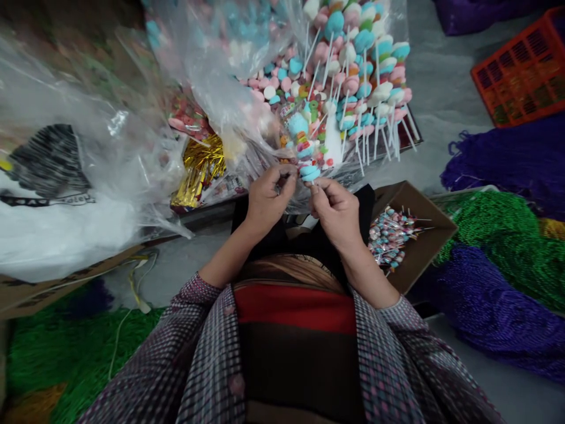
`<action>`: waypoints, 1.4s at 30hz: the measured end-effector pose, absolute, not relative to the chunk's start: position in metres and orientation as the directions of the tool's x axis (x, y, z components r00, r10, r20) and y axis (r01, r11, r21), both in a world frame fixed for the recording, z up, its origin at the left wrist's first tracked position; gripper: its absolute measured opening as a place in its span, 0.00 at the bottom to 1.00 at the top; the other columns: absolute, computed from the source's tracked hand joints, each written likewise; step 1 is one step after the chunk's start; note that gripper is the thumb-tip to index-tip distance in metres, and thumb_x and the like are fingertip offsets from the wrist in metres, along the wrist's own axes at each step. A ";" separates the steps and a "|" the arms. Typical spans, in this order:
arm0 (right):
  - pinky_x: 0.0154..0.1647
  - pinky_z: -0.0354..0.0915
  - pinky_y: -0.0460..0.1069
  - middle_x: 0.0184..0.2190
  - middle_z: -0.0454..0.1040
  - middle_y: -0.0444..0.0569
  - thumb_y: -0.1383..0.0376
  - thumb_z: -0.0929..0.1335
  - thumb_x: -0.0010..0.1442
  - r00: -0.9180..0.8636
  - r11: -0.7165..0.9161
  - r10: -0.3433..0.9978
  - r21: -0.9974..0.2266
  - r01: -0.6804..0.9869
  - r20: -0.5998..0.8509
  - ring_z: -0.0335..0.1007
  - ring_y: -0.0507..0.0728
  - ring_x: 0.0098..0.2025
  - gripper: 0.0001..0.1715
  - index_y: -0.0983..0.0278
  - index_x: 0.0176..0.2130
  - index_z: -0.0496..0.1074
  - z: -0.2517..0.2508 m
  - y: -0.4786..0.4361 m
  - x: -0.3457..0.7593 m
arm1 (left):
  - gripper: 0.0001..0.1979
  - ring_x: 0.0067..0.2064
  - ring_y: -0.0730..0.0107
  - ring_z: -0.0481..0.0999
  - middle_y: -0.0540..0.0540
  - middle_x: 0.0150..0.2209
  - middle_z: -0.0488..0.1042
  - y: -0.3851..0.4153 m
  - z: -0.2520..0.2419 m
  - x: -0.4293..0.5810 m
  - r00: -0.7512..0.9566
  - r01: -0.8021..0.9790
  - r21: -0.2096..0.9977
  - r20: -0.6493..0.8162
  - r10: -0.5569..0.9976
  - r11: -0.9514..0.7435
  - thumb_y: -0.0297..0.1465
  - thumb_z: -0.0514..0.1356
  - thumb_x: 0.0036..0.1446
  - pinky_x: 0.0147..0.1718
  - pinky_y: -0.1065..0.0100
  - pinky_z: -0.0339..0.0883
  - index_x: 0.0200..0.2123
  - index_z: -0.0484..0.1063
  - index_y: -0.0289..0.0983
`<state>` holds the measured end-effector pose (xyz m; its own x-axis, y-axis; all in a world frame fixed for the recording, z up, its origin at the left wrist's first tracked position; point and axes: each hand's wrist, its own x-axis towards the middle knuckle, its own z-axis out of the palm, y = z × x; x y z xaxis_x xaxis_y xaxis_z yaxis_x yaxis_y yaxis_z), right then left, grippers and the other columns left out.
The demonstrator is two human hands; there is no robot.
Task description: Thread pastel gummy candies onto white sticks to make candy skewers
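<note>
A marshmallow and gummy candy skewer (306, 148) stands out in front of me, stacked in blue, pink, white and orange. My right hand (336, 211) pinches its lower end, just under the blue marshmallows. Close by on the left, my left hand (270, 199) has thumb and forefinger curled together beside the skewer; what lies between them is too small to make out. Beyond my hands are loose pink, white and blue marshmallows (270, 92). To the right of these lies a pile of finished candy skewers (366, 82) with white sticks pointing toward me.
Clear plastic bags (212, 70) cover the left of the work surface. Gold tie strips (200, 165) lie near its front edge. A cardboard box (424, 247) of wrapped skewers stands at my right. Green beads (494, 235), purple beads (489, 306) and an orange crate (521, 70) are further right.
</note>
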<state>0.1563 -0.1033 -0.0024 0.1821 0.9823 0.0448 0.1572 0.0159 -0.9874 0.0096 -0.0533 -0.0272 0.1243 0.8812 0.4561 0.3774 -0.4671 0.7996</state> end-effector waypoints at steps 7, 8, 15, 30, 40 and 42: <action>0.21 0.62 0.47 0.22 0.71 0.38 0.48 0.70 0.64 0.144 -0.017 0.990 -0.998 0.063 -0.007 0.63 0.49 0.18 0.16 0.57 0.39 0.76 -0.003 -0.104 0.153 | 0.09 0.37 0.73 0.80 0.48 0.40 0.82 -0.053 -0.033 0.013 0.154 0.381 0.843 0.346 0.925 -0.379 0.36 0.56 0.68 0.37 0.71 0.72 0.47 0.71 0.39; 0.20 0.62 0.47 0.21 0.71 0.38 0.48 0.70 0.64 0.131 -0.022 0.991 -0.998 0.057 -0.014 0.63 0.49 0.18 0.16 0.57 0.39 0.76 -0.003 -0.104 0.153 | 0.09 0.37 0.72 0.80 0.48 0.40 0.82 -0.053 -0.032 0.012 0.173 0.398 0.831 0.348 0.921 -0.389 0.36 0.55 0.69 0.37 0.71 0.72 0.47 0.70 0.39; 0.23 0.67 0.48 0.26 0.76 0.40 0.47 0.71 0.63 0.111 -0.059 0.992 -0.997 0.043 -0.053 0.69 0.50 0.20 0.18 0.56 0.45 0.77 -0.006 -0.100 0.159 | 0.14 0.47 0.66 0.82 0.45 0.43 0.82 -0.055 -0.029 0.006 0.237 0.518 0.709 0.417 0.877 -0.478 0.39 0.49 0.72 0.45 0.66 0.73 0.46 0.70 0.39; 0.29 0.77 0.48 0.29 0.78 0.39 0.44 0.78 0.51 -0.105 -0.296 0.955 -0.878 -0.377 -0.277 0.76 0.51 0.26 0.26 0.58 0.35 0.70 -0.008 -0.092 0.159 | 0.15 0.44 0.64 0.80 0.44 0.40 0.80 -0.063 -0.031 0.009 0.259 0.617 0.600 0.456 0.852 -0.509 0.37 0.45 0.73 0.44 0.64 0.71 0.44 0.69 0.39; 0.24 0.75 0.45 0.26 0.76 0.37 0.47 0.79 0.49 -0.043 -0.368 0.922 -0.839 -0.401 -0.384 0.73 0.48 0.21 0.28 0.59 0.36 0.67 -0.015 -0.084 0.155 | 0.15 0.40 0.61 0.78 0.44 0.37 0.78 -0.062 -0.035 0.008 0.322 0.565 0.675 0.349 0.880 -0.474 0.39 0.47 0.72 0.40 0.62 0.69 0.41 0.70 0.41; 0.21 0.72 0.43 0.25 0.74 0.36 0.48 0.80 0.48 0.000 -0.355 0.923 -0.849 -0.391 -0.386 0.69 0.46 0.19 0.28 0.59 0.35 0.65 -0.017 -0.084 0.152 | 0.14 0.41 0.62 0.79 0.45 0.37 0.79 -0.060 -0.038 0.007 0.302 0.526 0.731 0.319 0.899 -0.436 0.40 0.48 0.72 0.40 0.63 0.69 0.40 0.70 0.42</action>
